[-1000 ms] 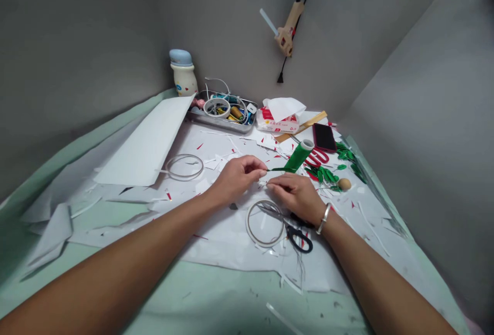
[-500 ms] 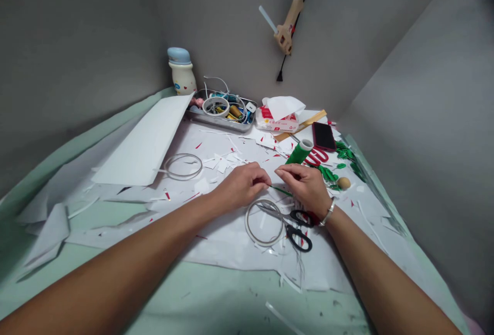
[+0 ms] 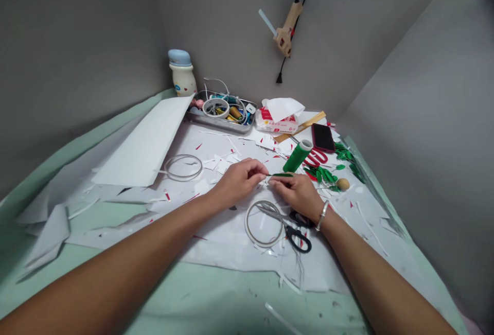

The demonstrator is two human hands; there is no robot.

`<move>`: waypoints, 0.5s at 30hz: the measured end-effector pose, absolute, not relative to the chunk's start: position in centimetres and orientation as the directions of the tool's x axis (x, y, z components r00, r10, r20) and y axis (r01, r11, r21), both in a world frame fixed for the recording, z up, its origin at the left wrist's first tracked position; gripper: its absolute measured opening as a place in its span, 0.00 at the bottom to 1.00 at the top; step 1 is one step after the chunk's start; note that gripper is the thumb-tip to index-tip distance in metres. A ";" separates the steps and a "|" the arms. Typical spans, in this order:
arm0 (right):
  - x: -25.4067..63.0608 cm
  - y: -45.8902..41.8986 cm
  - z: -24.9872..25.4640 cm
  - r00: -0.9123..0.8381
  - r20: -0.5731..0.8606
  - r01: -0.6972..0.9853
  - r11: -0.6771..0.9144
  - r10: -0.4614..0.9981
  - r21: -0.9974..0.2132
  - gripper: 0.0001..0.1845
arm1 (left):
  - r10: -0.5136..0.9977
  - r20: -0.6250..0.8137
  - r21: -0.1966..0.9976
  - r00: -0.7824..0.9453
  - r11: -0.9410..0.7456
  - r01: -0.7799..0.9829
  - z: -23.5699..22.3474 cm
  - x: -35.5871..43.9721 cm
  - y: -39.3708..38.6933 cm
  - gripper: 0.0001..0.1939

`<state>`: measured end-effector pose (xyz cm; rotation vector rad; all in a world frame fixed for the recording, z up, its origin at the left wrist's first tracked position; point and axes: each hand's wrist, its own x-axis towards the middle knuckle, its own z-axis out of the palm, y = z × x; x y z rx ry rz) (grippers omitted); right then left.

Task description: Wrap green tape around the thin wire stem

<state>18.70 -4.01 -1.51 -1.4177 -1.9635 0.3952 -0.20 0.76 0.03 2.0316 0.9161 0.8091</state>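
In the head view, my left hand (image 3: 243,179) is closed in a pinch on the thin end of a narrow green leaf (image 3: 281,174), which points right over the fingers of my right hand. My right hand (image 3: 296,193), with a bracelet at the wrist, is closed too. Its fingertips lie just below and right of the left ones; what they pinch is hidden. Behind it a spool of green thread (image 3: 298,156) stands tilted. Nearer me lie black-handled scissors (image 3: 295,232), their blades across a clear ring of tape or wire (image 3: 247,227).
Several green leaves (image 3: 322,174) and a small round tan ball (image 3: 343,184) lie right, near red-handled scissors (image 3: 317,158) and a phone (image 3: 323,137). Behind are a tissue pack (image 3: 277,121) and a metal tray (image 3: 224,125) of supplies. A glue gun (image 3: 287,31) hangs on the wall. Paper scraps litter the table.
My right hand has moved a little left and down, closer to the left fingertips. The green leaf, earlier slanting down to the right, now lies nearly level and shows more of its length.
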 end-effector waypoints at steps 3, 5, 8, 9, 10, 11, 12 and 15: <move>17.7 -4.6 -1.4 -0.305 0.370 0.753 0.459 0.878 -0.471 0.09 | 0.847 0.227 0.813 0.481 -0.437 0.384 -0.1 -0.3 0.9 0.07; 17.3 -5.1 -1.1 -0.376 0.381 0.775 0.512 0.845 -0.370 0.10 | 0.845 0.261 0.771 0.467 -0.474 0.425 -0.2 -0.4 1.0 0.07; 17.0 -5.5 -0.7 -0.441 0.417 0.788 0.565 0.795 -0.244 0.11 | 0.807 0.330 0.671 0.490 -0.565 0.480 -0.5 -0.4 1.0 0.07; 17.0 -5.5 -0.5 -0.447 0.442 0.790 0.575 0.778 -0.213 0.11 | 0.789 0.346 0.638 0.507 -0.595 0.489 -0.6 -0.4 0.9 0.08; 17.1 -5.5 -0.3 -0.442 0.470 0.794 0.577 0.764 -0.192 0.11 | 0.771 0.355 0.610 0.529 -0.620 0.493 -0.7 -0.4 0.9 0.08; 17.2 -5.5 -0.2 -0.426 0.496 0.800 0.572 0.756 -0.184 0.11 | 0.752 0.356 0.587 0.555 -0.642 0.493 -0.8 -0.4 0.8 0.08; 17.3 -5.4 -0.1 -0.402 0.519 0.804 0.562 0.754 -0.195 0.11 | 0.731 0.350 0.566 0.587 -0.664 0.489 -0.9 -0.4 0.7 0.09; 17.9 -4.8 0.1 -0.283 0.558 0.782 0.525 0.780 -0.337 0.10 | 0.662 0.322 0.532 0.677 -0.718 0.449 -0.9 -0.4 0.5 0.10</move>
